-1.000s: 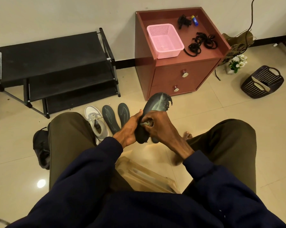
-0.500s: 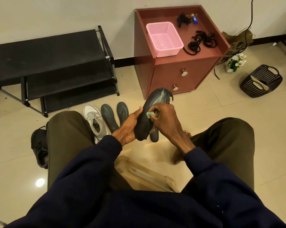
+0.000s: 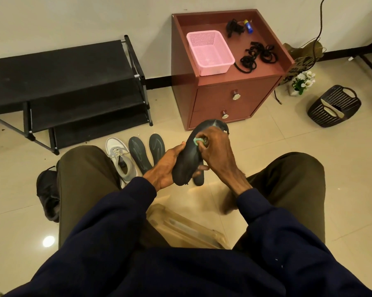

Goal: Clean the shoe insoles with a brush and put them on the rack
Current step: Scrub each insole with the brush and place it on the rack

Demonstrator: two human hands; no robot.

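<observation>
Dark insole [image 3: 186,161] was held up between the knees, above the floor, toe end tilted away. Left hand [image 3: 162,168]: grip grasping the insole's lower end. Right hand [image 3: 218,151]: grip pinching a small green brush [image 3: 197,140], pressed against the insole's upper part. Two more insoles [image 3: 140,155] lay on the floor beside a white shoe [image 3: 120,157], near the black rack [image 3: 69,82].

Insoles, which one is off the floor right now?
The insole gripped by the left hand, with the right hand's brush on it. The other insoles lie flat on the floor.
</observation>
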